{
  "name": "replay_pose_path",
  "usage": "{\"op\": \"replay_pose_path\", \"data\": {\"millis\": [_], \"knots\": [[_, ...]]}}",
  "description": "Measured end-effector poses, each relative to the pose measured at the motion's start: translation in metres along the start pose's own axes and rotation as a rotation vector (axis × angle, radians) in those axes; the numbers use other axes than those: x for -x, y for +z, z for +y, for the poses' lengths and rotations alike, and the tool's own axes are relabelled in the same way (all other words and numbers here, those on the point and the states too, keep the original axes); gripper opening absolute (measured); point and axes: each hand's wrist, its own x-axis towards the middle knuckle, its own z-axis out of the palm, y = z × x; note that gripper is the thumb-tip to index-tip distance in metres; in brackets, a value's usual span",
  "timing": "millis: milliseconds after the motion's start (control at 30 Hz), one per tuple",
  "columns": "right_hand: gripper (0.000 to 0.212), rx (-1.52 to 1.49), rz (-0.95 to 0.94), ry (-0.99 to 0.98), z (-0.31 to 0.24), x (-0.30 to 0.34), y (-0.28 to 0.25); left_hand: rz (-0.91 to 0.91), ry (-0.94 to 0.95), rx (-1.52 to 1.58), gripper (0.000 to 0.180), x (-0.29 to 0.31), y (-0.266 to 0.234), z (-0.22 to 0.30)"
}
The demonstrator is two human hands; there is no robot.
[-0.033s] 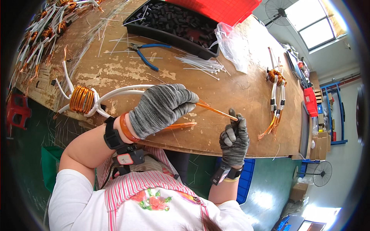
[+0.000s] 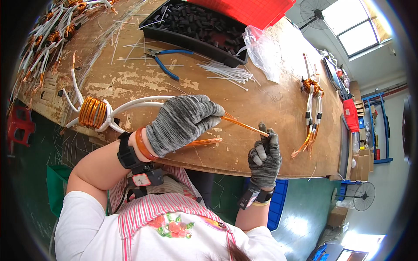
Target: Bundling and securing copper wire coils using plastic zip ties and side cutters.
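Nothing has moved: both hands hold as before.

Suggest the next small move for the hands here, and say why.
Probably the right hand slides a sleeve onto the copper wire: the left hand holds the wire out stiffly, and the right fingertips pinch something small at its free tip.

Left hand (image 2: 183, 124), gloved, covers the near ends of the copper wire strands (image 2: 244, 126); grip point not visible. Right hand (image 2: 264, 157) fingertips hide the strands' far tip. Red bin (image 2: 252, 11) and coil pile (image 2: 48, 30) cut off by the frame edge.
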Motion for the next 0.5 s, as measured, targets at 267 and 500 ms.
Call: {"op": "replay_pose_path", "data": {"millis": [267, 500], "knots": [[0.023, 0.086, 0.021, -0.063, 0.001, 0.004, 0.017, -0.003, 0.005, -0.029, 0.022, 0.001, 0.0, -0.001], [0.023, 0.265, 0.085, -0.186, 0.002, 0.005, 0.026, 0.001, -0.004, -0.048, 0.021, 0.0, 0.0, 0.001]]}}
